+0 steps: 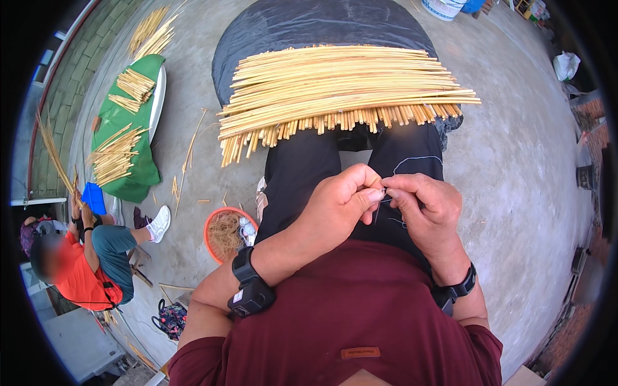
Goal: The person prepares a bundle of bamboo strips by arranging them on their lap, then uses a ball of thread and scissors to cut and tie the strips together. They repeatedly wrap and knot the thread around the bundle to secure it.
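Above my lap, my left hand point(344, 202) and my right hand point(428, 206) meet fingertip to fingertip, both closed in a pinch. Between them is a thin pale thread point(420, 158), which loops up over my right thigh; a loose bit also lies below the fingers. Whether a needle is in the pinch is too small to tell. Beyond my hands, a wide layer of straw-coloured stalks point(341, 80) lies crosswise over a round, dark-covered surface point(322, 22) and reaches my knees. The cut ends of a lower layer point toward me.
On the left, an orange basket point(207, 239) holds tangled fibre. Stalk bundles point(117, 154) lie on a green cloth point(138, 183). Another person point(90, 270) in an orange top sits at the far left, holding long stalks point(56, 157). A white bucket point(444, 8) stands at the top right.
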Available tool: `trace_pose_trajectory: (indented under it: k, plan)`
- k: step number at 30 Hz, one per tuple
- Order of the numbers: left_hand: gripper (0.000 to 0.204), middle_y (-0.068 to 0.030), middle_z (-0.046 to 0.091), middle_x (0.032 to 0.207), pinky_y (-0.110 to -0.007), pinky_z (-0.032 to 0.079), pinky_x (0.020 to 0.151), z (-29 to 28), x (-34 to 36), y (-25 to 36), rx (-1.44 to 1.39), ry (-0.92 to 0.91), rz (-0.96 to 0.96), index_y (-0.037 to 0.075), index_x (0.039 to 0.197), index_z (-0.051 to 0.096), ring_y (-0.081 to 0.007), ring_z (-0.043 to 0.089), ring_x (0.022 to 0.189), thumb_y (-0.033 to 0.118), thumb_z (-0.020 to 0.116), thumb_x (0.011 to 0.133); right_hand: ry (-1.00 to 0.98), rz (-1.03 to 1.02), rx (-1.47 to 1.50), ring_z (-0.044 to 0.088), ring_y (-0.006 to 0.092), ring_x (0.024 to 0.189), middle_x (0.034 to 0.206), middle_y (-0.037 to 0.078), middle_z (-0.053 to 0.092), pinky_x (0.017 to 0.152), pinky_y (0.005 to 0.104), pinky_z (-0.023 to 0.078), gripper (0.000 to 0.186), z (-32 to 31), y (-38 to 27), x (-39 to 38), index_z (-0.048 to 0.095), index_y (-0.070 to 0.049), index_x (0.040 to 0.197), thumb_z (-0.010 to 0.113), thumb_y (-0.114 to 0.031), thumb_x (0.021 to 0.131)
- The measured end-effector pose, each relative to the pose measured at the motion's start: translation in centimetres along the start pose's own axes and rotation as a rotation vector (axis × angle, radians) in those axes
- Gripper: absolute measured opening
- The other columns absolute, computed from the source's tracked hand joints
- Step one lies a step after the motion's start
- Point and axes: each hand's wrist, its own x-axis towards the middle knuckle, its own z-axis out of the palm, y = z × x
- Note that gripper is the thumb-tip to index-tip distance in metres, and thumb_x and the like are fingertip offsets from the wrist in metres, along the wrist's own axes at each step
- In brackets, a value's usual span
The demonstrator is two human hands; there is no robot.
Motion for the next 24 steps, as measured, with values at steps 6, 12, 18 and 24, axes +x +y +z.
trace_pose_trajectory:
  k: [6,12,18,24]
  plan:
    - [0.010,0.0007,0.055,0.078,-0.021,0.044,0.063,0.0,0.0,0.2,0.042,-0.035,-0.083,0.004,0.093,0.055,-0.0056,0.052,0.068,0.013,0.053,0.097,-0.040,-0.175,-0.123,0.062,0.0181,0.054,0.066,0.004,0.063,0.049,0.0291,0.046,0.013,-0.2,0.5,0.3,0.063,-0.006,0.084,0.068,0.002,0.076]
    - [0.003,0.0004,0.055,0.080,-0.020,0.044,0.062,0.0,0.0,0.6,-0.120,-0.070,-0.185,0.005,0.093,0.056,-0.0054,0.052,0.067,0.008,0.056,0.094,0.021,0.015,-0.085,0.059,0.0157,0.050,0.060,0.003,0.058,0.048,0.0270,0.044,0.017,0.3,0.6,-0.2,0.057,-0.005,0.088,0.066,0.003,0.076]
    - [0.002,-0.0003,0.056,0.078,-0.020,0.045,0.059,-0.2,0.0,0.7,-0.210,-0.003,-0.138,0.004,0.093,0.057,-0.0060,0.053,0.063,0.006,0.057,0.093,0.082,0.214,0.107,0.060,0.0088,0.055,0.065,0.002,0.060,0.050,0.0220,0.044,0.035,0.2,1.0,-1.0,0.056,-0.005,0.114,0.067,0.003,0.082]
    - [0.003,-0.0007,0.054,0.072,-0.027,0.046,0.059,-0.4,0.4,-0.1,-0.606,0.023,-0.063,0.006,0.093,0.058,-0.0085,0.051,0.059,0.008,0.060,0.092,0.036,-0.246,0.068,0.063,0.0164,0.070,0.087,0.008,0.060,0.054,0.0251,0.048,0.041,0.9,2.1,-0.2,0.057,-0.007,0.108,0.074,0.005,0.072]
